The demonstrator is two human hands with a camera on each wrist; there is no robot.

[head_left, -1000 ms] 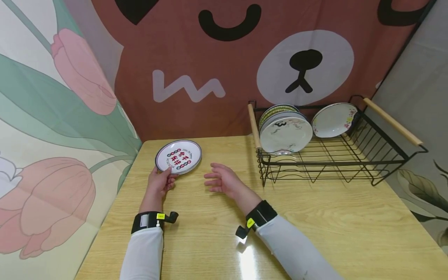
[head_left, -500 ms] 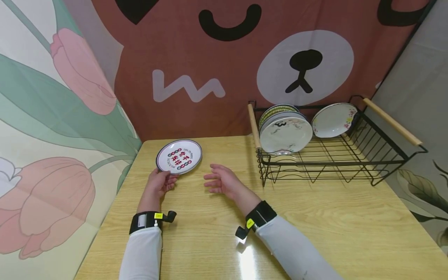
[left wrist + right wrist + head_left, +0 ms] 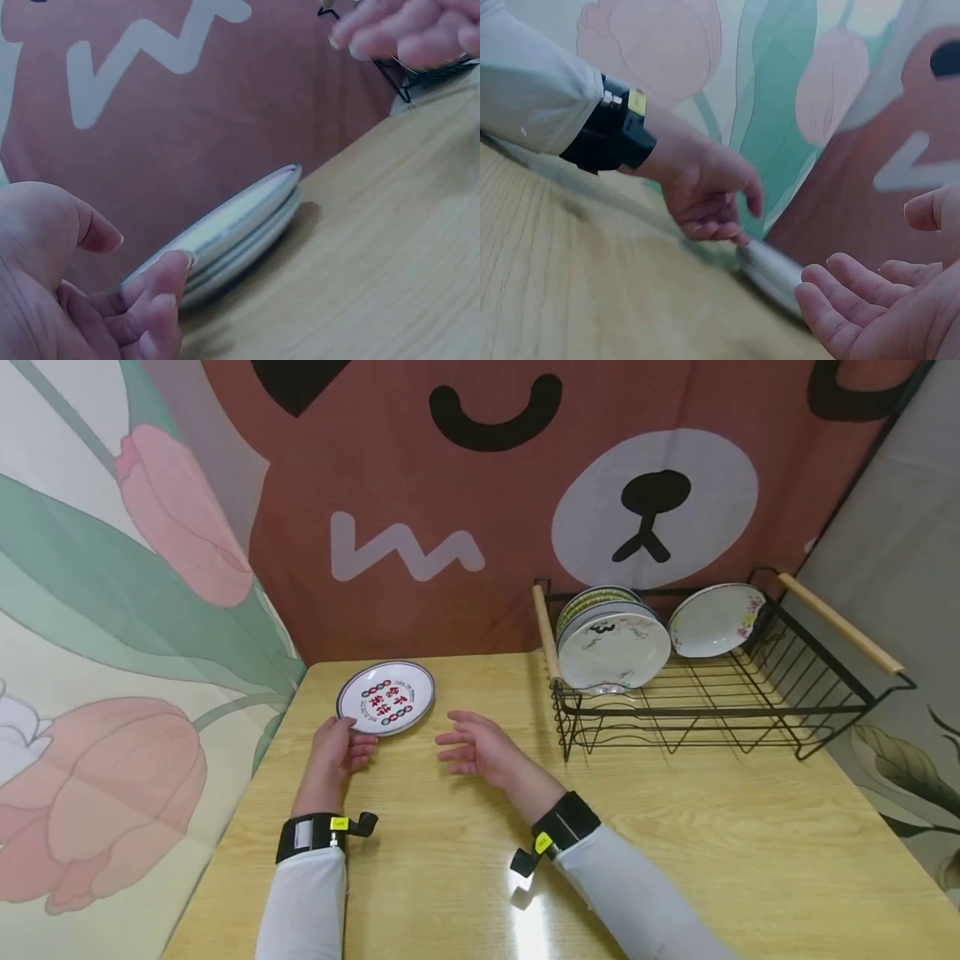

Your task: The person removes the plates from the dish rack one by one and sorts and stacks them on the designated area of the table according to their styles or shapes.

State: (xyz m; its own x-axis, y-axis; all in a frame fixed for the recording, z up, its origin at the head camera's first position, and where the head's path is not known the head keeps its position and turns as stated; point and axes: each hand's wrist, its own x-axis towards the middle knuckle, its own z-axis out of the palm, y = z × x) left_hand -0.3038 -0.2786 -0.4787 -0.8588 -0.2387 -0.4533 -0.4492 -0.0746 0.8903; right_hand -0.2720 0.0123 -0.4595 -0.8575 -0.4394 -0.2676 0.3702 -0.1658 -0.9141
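Observation:
A small stack of round plates point(image 3: 386, 697) lies on the table at the left. The top one is white with a dark blue rim and red characters, and in the left wrist view the stacked edges point(image 3: 247, 232) show. At its near-left rim is my left hand point(image 3: 333, 752), thumb raised apart from the fingers. Its fingertips are close to the plate edge; whether they touch it I cannot tell. My right hand point(image 3: 480, 747) hovers to the right of the stack, fingers loosely extended, holding nothing.
A black wire dish rack point(image 3: 690, 710) with wooden handles stands at the back right. Several plates lean in its left part, a white plate point(image 3: 615, 652) foremost. A floral dish point(image 3: 716, 620) leans farther right. Printed cloth point(image 3: 405, 618) hangs behind the table point(image 3: 450, 860).
My left thumb has drawn back from the top plate's face to its rim, and the left hand has shifted slightly left. The right hand has hardly moved.

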